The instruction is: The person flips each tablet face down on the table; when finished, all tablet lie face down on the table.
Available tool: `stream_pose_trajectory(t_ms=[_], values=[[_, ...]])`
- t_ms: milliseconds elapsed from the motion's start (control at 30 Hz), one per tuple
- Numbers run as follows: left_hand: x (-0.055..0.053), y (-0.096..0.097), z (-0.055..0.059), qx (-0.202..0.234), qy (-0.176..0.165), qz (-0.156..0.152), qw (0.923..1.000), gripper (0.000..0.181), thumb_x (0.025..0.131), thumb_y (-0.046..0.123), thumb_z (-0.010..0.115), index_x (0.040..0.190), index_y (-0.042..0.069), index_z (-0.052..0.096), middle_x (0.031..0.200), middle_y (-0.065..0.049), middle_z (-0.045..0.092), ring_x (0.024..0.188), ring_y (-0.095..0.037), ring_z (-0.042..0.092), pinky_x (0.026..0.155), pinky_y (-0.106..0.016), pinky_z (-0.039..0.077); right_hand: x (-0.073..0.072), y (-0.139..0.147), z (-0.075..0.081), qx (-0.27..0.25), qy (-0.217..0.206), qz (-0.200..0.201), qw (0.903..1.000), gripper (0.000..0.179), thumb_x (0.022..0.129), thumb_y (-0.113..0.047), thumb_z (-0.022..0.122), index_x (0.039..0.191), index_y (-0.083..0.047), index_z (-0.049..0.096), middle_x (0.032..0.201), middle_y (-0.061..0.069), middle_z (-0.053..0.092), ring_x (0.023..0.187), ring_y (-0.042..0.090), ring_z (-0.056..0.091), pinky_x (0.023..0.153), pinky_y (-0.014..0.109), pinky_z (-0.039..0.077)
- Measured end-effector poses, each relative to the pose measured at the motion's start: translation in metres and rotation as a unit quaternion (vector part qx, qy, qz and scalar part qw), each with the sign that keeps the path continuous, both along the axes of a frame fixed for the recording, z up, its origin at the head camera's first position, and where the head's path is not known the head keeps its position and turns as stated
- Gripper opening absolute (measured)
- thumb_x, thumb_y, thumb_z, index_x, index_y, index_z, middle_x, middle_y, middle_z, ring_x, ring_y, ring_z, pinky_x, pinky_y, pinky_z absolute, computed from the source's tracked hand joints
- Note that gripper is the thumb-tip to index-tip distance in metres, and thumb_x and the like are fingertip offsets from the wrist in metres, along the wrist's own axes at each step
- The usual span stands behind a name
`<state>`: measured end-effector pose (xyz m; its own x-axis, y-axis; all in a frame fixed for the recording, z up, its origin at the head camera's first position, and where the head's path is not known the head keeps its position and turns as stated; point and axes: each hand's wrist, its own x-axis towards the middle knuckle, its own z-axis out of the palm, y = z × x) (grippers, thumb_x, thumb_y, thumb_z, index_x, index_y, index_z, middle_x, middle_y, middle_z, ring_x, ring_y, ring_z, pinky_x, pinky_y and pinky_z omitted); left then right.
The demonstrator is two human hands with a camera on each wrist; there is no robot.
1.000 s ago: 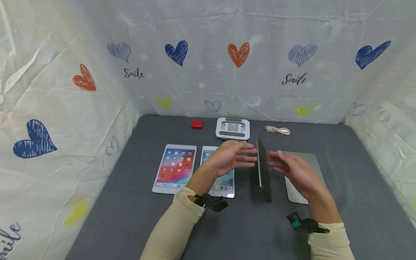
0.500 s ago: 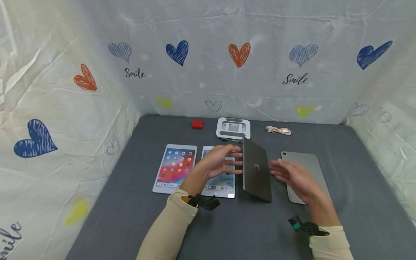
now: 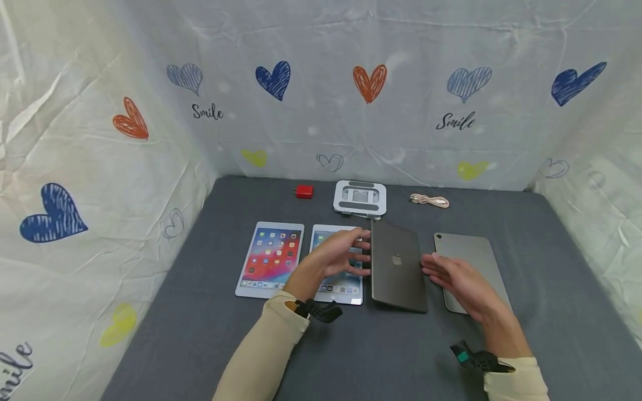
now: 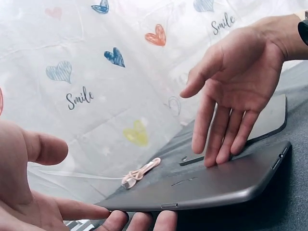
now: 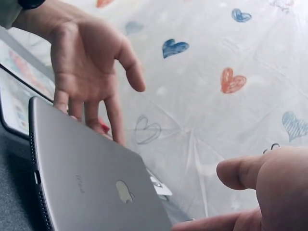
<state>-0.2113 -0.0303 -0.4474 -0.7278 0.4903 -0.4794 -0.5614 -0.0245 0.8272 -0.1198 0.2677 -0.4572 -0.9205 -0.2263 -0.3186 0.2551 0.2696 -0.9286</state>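
Left hand (image 3: 337,253) and right hand (image 3: 462,283), fingers outstretched, are flanking a tilted gray tablet (image 3: 398,278), its long axis running forward.

The central iPad (image 3: 398,273) is backed in dark grey and marked with a paler Apple logo (image 3: 397,260). The leftmost tablet (image 3: 268,262) is framed in white, its screen (image 3: 271,255) coloured red and blue; the neighbouring tablet (image 3: 342,285) is also white-framed. The charger (image 3: 304,192) is coloured red, the cable (image 3: 429,200) pale pink, the tablecloth (image 3: 381,353) dark grey. The white curtain (image 3: 311,44) is patterned with blue, orange and yellow hearts (image 3: 369,83) and black lettering (image 3: 455,121).
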Motion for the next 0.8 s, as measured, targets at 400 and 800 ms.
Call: stream_pose_trajectory(t_ms=[400,800], values=[[-0.005,0.021,-0.010,-0.019,0.005,-0.012,0.9997,0.055,0.111,0.035,0.061,0.156,0.006,0.050,0.149,-0.021,0.050,0.131,-0.044,0.059,0.100,-0.058,0.065,0.003,0.009,0.000,0.016,-0.012,-0.014,0.9997,0.080,0.119,-0.053,0.036,0.168,0.010,0.029,0.175,0.032,0.029,0.165,0.046,0.029,0.118,0.016,0.048],[0.011,0.022,0.000,-0.091,0.085,-0.035,0.9917,0.058,0.113,0.031,0.061,0.159,-0.002,0.049,0.164,-0.022,0.048,0.140,-0.044,0.061,0.104,-0.052,0.065,0.004,0.005,0.004,0.051,0.014,-0.045,0.9976,0.076,0.120,-0.049,0.039,0.166,0.011,0.032,0.172,0.033,0.035,0.161,0.043,0.039,0.126,0.034,0.047]])
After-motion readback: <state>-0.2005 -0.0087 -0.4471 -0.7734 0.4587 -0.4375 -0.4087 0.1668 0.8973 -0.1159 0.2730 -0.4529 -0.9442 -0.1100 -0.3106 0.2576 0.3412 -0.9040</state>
